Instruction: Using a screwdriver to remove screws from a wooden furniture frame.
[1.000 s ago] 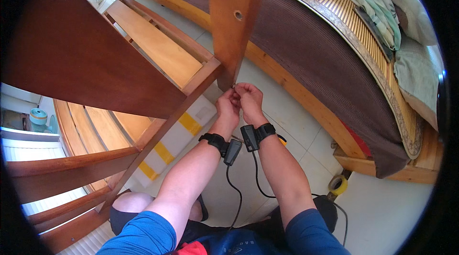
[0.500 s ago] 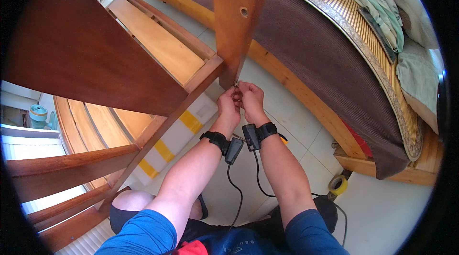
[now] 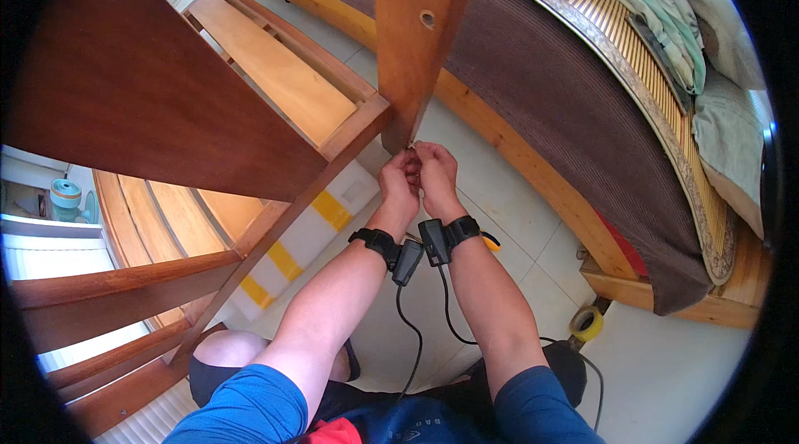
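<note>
Nearest my viewpoint, I record a dark blue shirt [image 3: 374,423] with small pale lettering [image 3: 429,431] across its chest. From its sleeves the left forearm [image 3: 329,298] and right forearm [image 3: 497,302] run forward and converge, palms turned toward each other. Each wrist carries a strapped black module, left [image 3: 406,263] and right [image 3: 434,242], trailing a black cable.

Left hand [image 3: 399,178]: fingers curled in, largely closed. Right hand [image 3: 436,171]: bent inward, thumb and fingers drawn together. The fingertips of both meet at the lower end of the brown wooden post [image 3: 408,69], where a small piece [image 3: 411,145] shows; it is too small to identify, and I cannot tell which hand, if either, grips it.

The post bears a round hole [image 3: 427,19] higher up, and a brown rail [image 3: 275,221] meets it from the left. Below that rail lies a white slab [image 3: 310,238] banded with yellow strips. A yellow tape roll [image 3: 594,329] stands at right. Beyond are the bed's pale wooden side [image 3: 516,157], a dark ribbed cloth [image 3: 566,111] and a slatted mat [image 3: 598,15].
</note>
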Demonstrator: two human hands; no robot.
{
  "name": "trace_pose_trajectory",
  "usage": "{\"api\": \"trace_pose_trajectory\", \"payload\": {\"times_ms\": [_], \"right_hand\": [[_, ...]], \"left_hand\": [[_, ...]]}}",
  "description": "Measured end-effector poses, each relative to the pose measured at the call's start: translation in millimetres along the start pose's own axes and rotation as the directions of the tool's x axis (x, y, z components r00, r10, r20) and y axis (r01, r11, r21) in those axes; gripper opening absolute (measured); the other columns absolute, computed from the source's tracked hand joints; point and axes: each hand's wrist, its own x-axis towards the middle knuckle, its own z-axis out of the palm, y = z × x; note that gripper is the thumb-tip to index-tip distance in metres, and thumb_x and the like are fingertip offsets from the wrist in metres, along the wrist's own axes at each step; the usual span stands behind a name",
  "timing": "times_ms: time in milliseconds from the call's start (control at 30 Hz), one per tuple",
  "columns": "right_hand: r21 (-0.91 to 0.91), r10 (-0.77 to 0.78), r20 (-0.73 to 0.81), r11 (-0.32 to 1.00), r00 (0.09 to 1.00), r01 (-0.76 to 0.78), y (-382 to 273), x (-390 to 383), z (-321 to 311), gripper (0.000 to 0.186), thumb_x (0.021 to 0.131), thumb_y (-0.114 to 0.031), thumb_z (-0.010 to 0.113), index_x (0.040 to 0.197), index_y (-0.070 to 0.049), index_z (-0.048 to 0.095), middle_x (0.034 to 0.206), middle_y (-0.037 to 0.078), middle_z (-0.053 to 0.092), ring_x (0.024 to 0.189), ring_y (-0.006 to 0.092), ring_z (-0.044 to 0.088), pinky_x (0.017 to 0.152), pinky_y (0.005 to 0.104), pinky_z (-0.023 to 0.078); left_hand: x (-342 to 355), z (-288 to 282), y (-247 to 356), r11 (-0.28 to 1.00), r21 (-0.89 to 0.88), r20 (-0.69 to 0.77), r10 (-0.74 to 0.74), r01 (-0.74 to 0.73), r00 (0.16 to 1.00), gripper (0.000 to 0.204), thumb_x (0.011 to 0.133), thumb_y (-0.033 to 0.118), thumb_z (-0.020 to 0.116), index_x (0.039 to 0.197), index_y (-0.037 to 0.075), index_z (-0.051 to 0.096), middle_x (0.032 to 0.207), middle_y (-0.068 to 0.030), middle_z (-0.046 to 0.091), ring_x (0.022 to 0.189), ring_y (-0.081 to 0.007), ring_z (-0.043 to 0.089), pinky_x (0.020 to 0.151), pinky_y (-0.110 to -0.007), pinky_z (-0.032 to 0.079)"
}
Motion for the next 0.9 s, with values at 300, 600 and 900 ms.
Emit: {"api": "trace_pose_trajectory", "payload": {"times_ms": [300, 600, 900], "right_hand": [[0.020, 0.035, -0.023, 0.999, 0.999, -0.034, -3.0, -3.4, 1.3, 0.016, 0.100, -0.015, 0.069, 0.111, -0.004, 0.067, 0.088, 0.004, 0.068, 0.074, 0.0136, 0.062, 0.059, 0.0287, 0.051], [0.023, -0.059, -0.055, 0.998, 0.997, 0.061, -2.8, -6.2, 6.8, 0.015, 0.099, -0.011, 0.068, 0.111, -0.003, 0.066, 0.091, 0.005, 0.069, 0.074, 0.0142, 0.064, 0.061, 0.0296, 0.052], [0.059, -0.054, -0.037, 0.997, 0.998, 0.056, -3.9, -5.2, 8.0, 0.014, 0.100, -0.012, 0.068, 0.109, -0.001, 0.065, 0.091, 0.007, 0.069, 0.075, 0.0160, 0.065, 0.064, 0.0302, 0.056]], "left_hand": [[4.1, -6.5, 2.7, 0.998, -0.070, 0.001, 0.008, -0.008, 1.000, 0.028, 0.104, 0.024, 0.047, 0.104, 0.007, 0.070, 0.097, -0.0059, 0.071, 0.085, -0.0198, 0.064, 0.077, -0.030, 0.051], [-7.0, -0.6, 6.8, 0.988, -0.154, -0.010, 0.014, -0.015, 1.000, 0.027, 0.097, 0.025, 0.052, 0.100, 0.005, 0.070, 0.098, -0.0076, 0.071, 0.091, -0.0231, 0.064, 0.086, -0.034, 0.050], [-0.6, -12.3, 13.5, 0.984, -0.171, 0.032, -0.037, 0.042, 0.999, 0.032, 0.095, 0.028, 0.052, 0.102, 0.004, 0.073, 0.095, -0.0076, 0.072, 0.088, -0.0227, 0.064, 0.085, -0.034, 0.050]]}}
